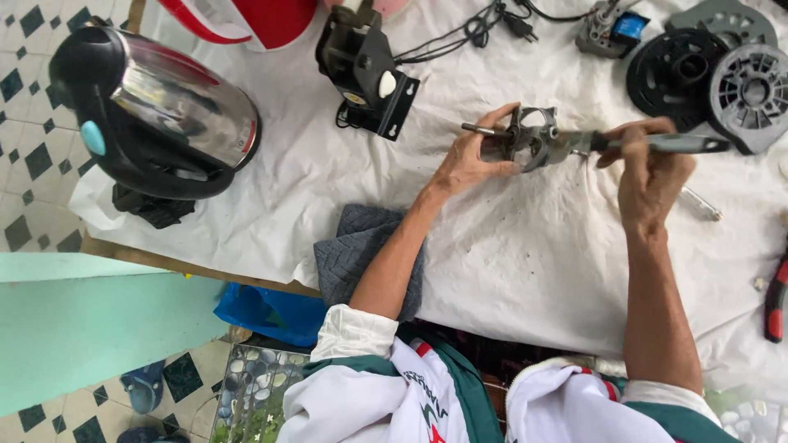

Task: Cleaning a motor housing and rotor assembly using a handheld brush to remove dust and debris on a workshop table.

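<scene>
My left hand (468, 164) is clamping the metal motor housing (533, 141) above the middle of the white cloth (509, 262), keeping it steady, while my right hand (648, 168) is gripping the screwdriver (665, 144) against it. Beyond, the black fan parts (714, 74) are lying at the far right corner, the kettle (156, 107) at the left edge.

Red-handled pliers (775, 302) cut off at right edge.
</scene>
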